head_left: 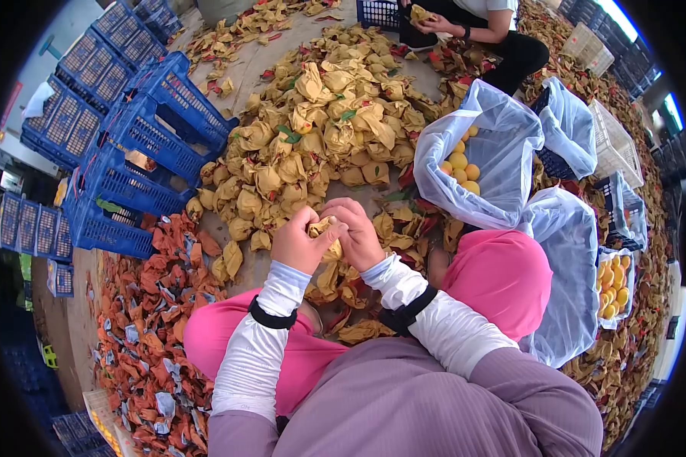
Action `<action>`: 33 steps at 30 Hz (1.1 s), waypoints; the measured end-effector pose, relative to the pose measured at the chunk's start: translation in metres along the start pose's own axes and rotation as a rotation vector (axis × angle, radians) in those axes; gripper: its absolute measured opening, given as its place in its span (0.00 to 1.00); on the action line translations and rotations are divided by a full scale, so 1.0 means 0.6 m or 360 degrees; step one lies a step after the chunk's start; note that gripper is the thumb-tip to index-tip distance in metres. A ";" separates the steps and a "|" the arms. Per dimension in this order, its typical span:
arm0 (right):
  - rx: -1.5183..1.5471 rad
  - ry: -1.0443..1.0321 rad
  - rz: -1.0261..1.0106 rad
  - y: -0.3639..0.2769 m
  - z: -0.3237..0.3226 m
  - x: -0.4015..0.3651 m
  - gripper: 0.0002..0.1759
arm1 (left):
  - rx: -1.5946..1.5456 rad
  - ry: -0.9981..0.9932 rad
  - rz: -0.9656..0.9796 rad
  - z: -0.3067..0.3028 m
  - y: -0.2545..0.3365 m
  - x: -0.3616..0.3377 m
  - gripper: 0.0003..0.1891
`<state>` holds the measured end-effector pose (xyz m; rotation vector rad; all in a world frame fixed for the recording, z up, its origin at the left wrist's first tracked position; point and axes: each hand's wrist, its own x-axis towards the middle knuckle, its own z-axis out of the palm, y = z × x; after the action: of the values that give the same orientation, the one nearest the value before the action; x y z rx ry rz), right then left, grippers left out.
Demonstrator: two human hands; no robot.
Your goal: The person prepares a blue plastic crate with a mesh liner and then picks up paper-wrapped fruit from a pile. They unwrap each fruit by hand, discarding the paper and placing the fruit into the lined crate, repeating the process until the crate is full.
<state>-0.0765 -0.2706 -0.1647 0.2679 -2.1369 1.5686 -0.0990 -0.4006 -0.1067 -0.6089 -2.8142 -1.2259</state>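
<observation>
The person sits low on the floor with pink-clad knees apart, and both hands meet just in front of them around a yellow paper bundle point(324, 227). The left hand point(299, 245) curls its fingers against the bundle's near left side with the thumb pressed on top. The right hand point(358, 234) closes over it from the right, so the paper shows only in the gap between the two hands. What the paper encloses cannot be seen. Just beyond the hands a large pile of similar yellow bundles point(320, 129) spreads across the floor, with a few green leaves among them. To the right of the hands stands a clear plastic bag point(503, 145), open at the top and holding round orange-yellow fruit point(461, 169). A second plastic bag point(568, 251) rests against the person's right knee. To the left, tilted blue crates point(156, 126) lean beside the pile, and red-brown paper scraps point(149, 335) cover the floor near the left knee. At the far side of the pile another person point(511, 42) crouches in dark trousers, hands on a yellow bundle of their own.
</observation>
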 end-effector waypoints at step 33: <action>0.2589 0.0437 0.0577 0.075 -0.088 0.023 0.13 | -0.1361 -0.0444 -0.0182 0.067 -0.049 -0.038 0.28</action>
<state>-0.0943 -0.2050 -0.1837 0.1209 -0.2752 2.9472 -0.0826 -0.3986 -0.1591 -0.6623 -2.4148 -2.5598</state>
